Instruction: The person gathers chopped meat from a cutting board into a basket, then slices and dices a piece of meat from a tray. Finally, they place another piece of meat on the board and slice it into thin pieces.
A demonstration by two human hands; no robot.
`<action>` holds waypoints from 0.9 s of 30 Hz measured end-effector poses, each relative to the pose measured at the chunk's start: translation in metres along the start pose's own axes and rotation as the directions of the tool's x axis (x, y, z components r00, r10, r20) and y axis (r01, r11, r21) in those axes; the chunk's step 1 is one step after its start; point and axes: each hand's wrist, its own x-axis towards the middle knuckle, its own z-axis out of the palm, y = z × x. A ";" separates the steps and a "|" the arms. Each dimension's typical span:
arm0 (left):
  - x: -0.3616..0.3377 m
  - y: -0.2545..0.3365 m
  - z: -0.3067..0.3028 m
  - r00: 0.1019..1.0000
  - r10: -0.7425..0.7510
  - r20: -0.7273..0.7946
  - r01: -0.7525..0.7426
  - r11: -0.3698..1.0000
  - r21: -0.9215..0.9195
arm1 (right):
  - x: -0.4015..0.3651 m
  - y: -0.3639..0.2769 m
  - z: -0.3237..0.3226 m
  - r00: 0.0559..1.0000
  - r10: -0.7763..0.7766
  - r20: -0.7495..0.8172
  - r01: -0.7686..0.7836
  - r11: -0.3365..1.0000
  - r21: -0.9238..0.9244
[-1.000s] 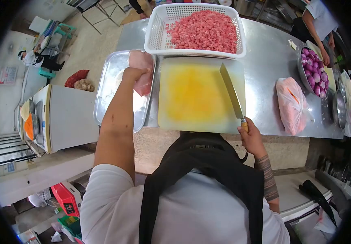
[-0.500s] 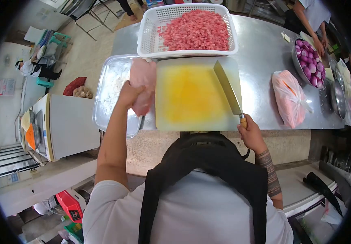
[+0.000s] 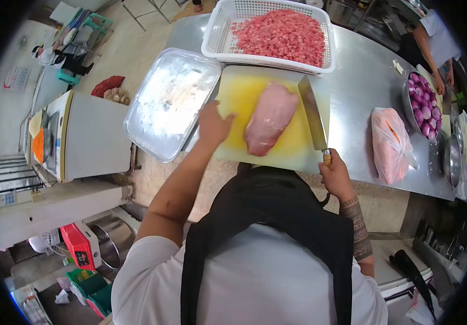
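A slab of pink meat lies on the yellow-stained cutting board. Left of the meat, my left hand is over the board's left edge, its fingers apart and holding nothing. My right hand is closed round the wooden handle of a large knife, whose blade rests along the right part of the board, pointing away from me. The metal tray beside the board holds only wet, pale residue.
Behind the board stands a white basket of chopped meat. To the right on the steel table are a tied plastic bag, a bowl of purple onions and a metal bowl. Another person's arm reaches in there.
The meat has moved from the tray onto the board, and my left hand has let go of it. My view has turned slightly; the knife is still in my right hand.
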 end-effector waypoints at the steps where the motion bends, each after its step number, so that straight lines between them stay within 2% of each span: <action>1: -0.004 -0.021 -0.019 1.000 0.021 -0.018 -0.018 0.991 0.129 | 0.001 0.004 0.001 1.000 -0.018 -0.007 0.018 1.000 -0.002; 3: -0.025 -0.062 -0.038 0.999 -0.052 -0.008 0.052 0.949 0.311 | 0.005 0.010 0.002 1.000 -0.013 0.003 0.013 1.000 -0.003; 5: -0.041 -0.134 -0.019 0.991 -0.012 0.135 -0.042 0.921 0.386 | 0.005 0.013 0.002 1.000 -0.001 0.016 0.000 1.000 0.018; 6: -0.044 -0.137 -0.024 0.979 0.005 0.205 -0.092 0.905 0.415 | 0.006 0.013 0.002 1.000 0.005 0.023 -0.006 0.999 0.038; 11: -0.032 -0.141 -0.056 0.995 -0.063 0.075 0.013 0.847 0.531 | 0.009 0.009 -0.002 0.999 -0.033 0.014 0.034 0.998 -0.045; 13: -0.019 -0.132 -0.101 0.991 -0.101 -0.092 0.131 0.893 0.431 | 0.010 0.013 -0.003 0.999 -0.041 0.007 0.041 0.998 -0.049; 14: -0.010 -0.144 -0.123 0.983 -0.141 -0.120 0.181 0.871 0.457 | 0.009 0.013 -0.003 0.999 -0.034 0.009 0.034 0.999 -0.042; 16: 0.007 -0.166 -0.178 0.960 -0.144 -0.239 0.223 0.911 0.348 | 0.008 0.010 -0.002 1.000 -0.021 0.017 0.022 0.999 -0.028; 18: 0.016 -0.237 -0.216 0.946 -0.114 -0.304 0.202 0.940 0.275 | 0.008 0.010 -0.001 1.000 -0.024 0.015 0.024 0.999 -0.030; 19: 0.014 -0.257 -0.237 0.940 -0.178 -0.291 0.242 0.949 0.200 | 0.007 0.010 0.000 1.000 -0.025 0.013 0.026 0.999 -0.030; 20: 0.011 -0.300 -0.251 0.939 -0.210 -0.273 0.263 0.949 0.176 | 0.007 0.009 0.001 1.000 -0.018 0.003 0.018 0.999 -0.027; 21: 0.000 -0.318 -0.265 0.920 -0.308 -0.243 0.340 0.935 0.104 | 0.006 0.007 0.002 1.000 -0.011 -0.008 0.011 1.000 -0.024; 24: -0.033 -0.385 -0.284 0.799 -0.574 -0.183 0.556 0.819 -0.143 | 0.001 0.003 0.008 0.999 0.031 -0.035 -0.030 0.999 0.027; 27: -0.058 -0.452 -0.280 0.746 -0.645 -0.163 0.591 0.755 -0.283 | -0.001 0.001 0.013 0.997 0.036 -0.065 -0.035 0.999 0.022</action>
